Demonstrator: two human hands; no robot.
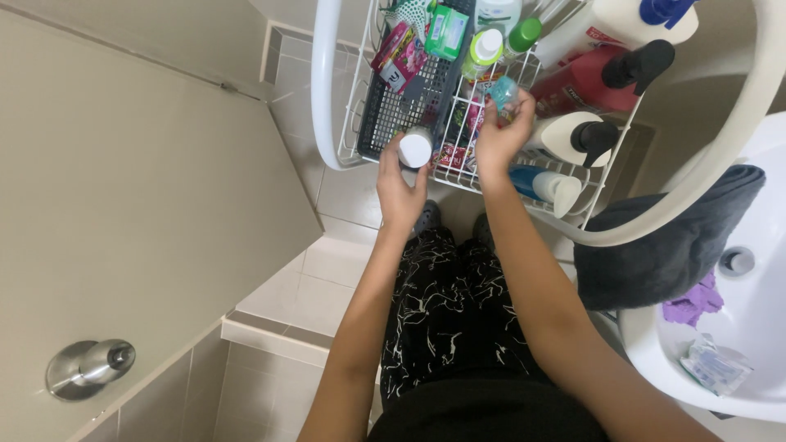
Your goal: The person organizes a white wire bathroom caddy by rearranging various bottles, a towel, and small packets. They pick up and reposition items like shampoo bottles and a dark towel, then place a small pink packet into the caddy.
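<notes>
The beige door (pixel 139 188) with its one round metal knob (pixel 88 368) fills the left of the frame, and the white washbasin (pixel 757 360) sits at the right edge with one dark grey towel (pixel 671 245) draped over its rim. Between them, at the top centre, stands the white wire rack (pixel 458 115), crowded with toiletries.

Both hands work at the rack's near edge. The left hand (pixel 399 184) has its fingers curled around a small round white-capped jar (pixel 415 149), held just at the rack's front rail, left of centre. The right hand (pixel 499 135) pinches a small teal-topped bottle (pixel 503 92) between thumb and fingertips, right over the wire shelf in the upper middle of the frame.

To do this well, I judge each hand should keep its item upright and set it into a free gap between wires, so that nothing tips the neighbours; the pinch on the small bottle looks light, so a firmer wrap would be safer.

Counted on the rack: two pump bottles with black heads, one red (pixel 585 82) and one white (pixel 573 135); one large white bottle with a blue pump (pixel 634 20); two green-capped bottles (pixel 503 41); one blue tube with a white cap (pixel 544 184); one green packet (pixel 447 31); one pink packet (pixel 399 53). More items lie deeper, but I cannot count them.
</notes>
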